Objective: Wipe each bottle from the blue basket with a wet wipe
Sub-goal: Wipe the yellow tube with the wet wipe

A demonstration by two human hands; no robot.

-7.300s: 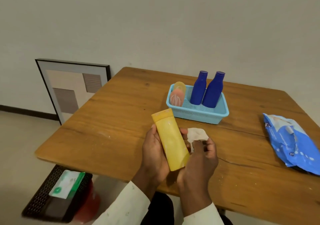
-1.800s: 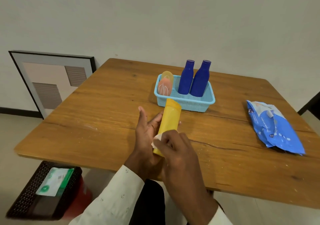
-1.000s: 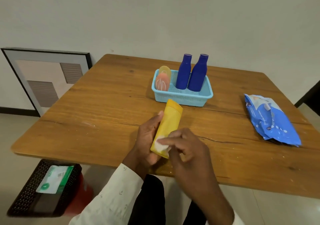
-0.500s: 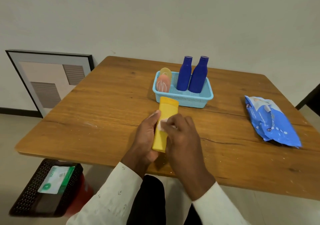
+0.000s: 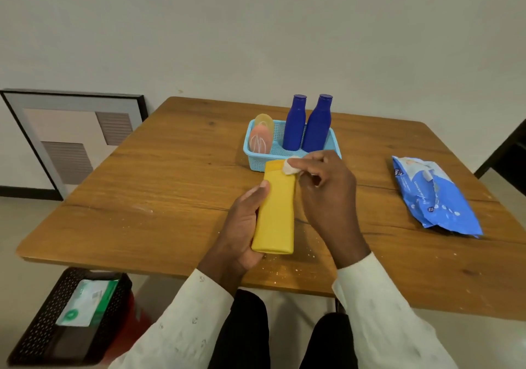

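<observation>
The left hand [image 5: 242, 226] grips the yellow bottle [image 5: 277, 209] steady in mid frame so the right hand [image 5: 327, 195], pinching a wet wipe [image 5: 290, 166], can rub its cap.

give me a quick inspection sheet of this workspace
surface: wooden table, pale crumbs near front edge
job's things: yellow plastic bottle; two dark blue bottles upright in light blue mesh basket; peach oval bottle; white wet wipe; blue wipes pack
clutter: nothing seen
hands: left hand holds yellow bottle; right hand presses wipe on cap
cables: nothing seen
surroundings: framed picture, black crate
</observation>
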